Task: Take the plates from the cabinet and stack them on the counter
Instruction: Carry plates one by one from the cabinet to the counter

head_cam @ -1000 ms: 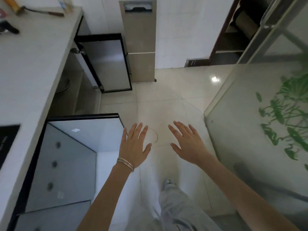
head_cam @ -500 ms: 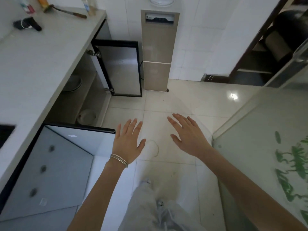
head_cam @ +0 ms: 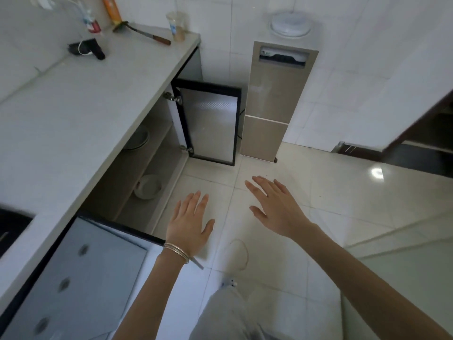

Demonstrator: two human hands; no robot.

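Both hands hover over the floor tiles just outside the open cabinet [head_cam: 166, 165], holding nothing; the left hand [head_cam: 188, 224] is palm down with its fingers straight and close together, thin bangles [head_cam: 176, 252] at the wrist; the right hand [head_cam: 277, 209] is spread flat, farther from the cabinet than the left. Inside the cabinet a pale plate [head_cam: 148, 190] lies on the lower shelf, near the left fingertips [head_cam: 196, 196] but apart from them; a second dish [head_cam: 137, 139] sits on the upper shelf, partly hidden by the counter [head_cam: 73, 114] that tops the cabinet. The cabinet's far door [head_cam: 210, 123] and near door [head_cam: 98, 266] both stand open. On the counter above the cabinet's far end stand a clear cup [head_cam: 177, 25] with a blue label and an orange tube [head_cam: 112, 8]; their print is too blurred to read.
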